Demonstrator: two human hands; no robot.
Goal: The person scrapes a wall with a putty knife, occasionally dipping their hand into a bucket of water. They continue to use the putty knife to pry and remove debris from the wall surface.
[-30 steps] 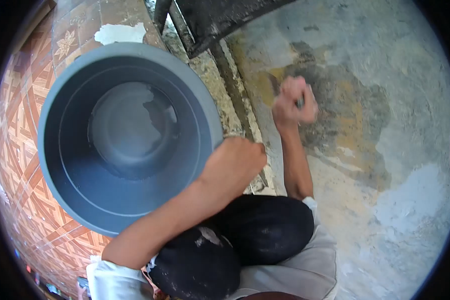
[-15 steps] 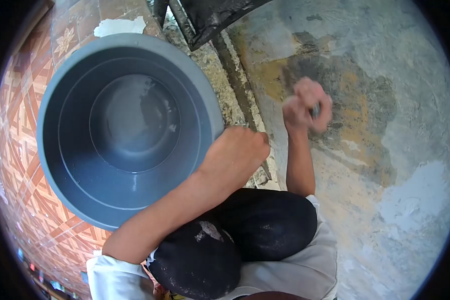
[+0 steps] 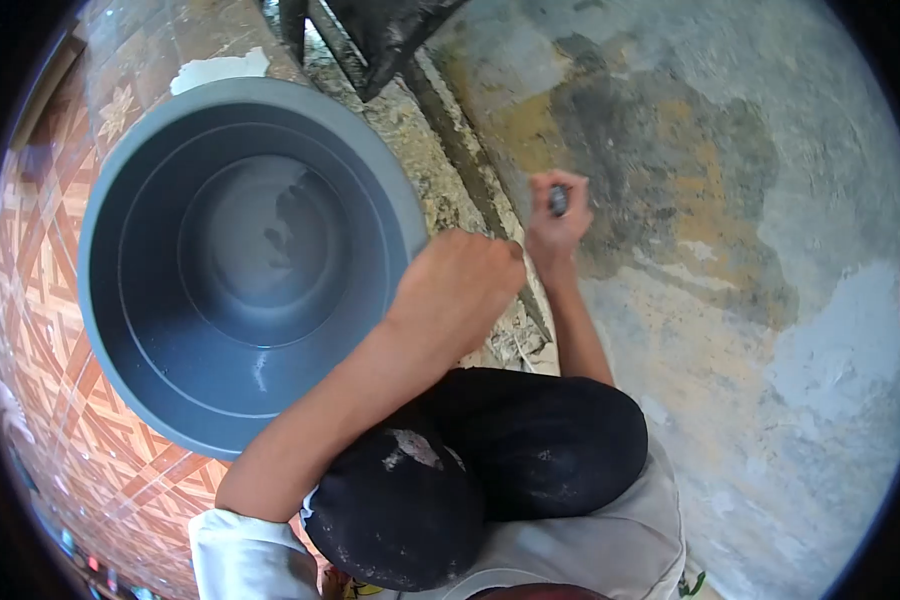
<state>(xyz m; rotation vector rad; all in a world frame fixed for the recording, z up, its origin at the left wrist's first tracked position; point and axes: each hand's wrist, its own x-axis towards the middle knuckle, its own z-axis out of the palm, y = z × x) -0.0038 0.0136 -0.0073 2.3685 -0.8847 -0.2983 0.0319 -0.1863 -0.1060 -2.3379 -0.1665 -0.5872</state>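
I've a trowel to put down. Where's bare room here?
Bare: the tiled floor left of the bucket, and the stained concrete right of the right hand and its tool. Crowded: the rubble strip between bucket and concrete, where the left hand sits by the rim.

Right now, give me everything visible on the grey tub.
The tub is a large round basin, blue-grey, plastic by its look, with a broad rolled rim and a stepped inner wall. It stands mouth up on the patterned tiled floor, beside a rough concrete strip. Its bottom shows a pale sheen, perhaps shallow water. The left hand rests over its right rim, fingers hidden. The right hand, shut on a dark tool, is clear of it.
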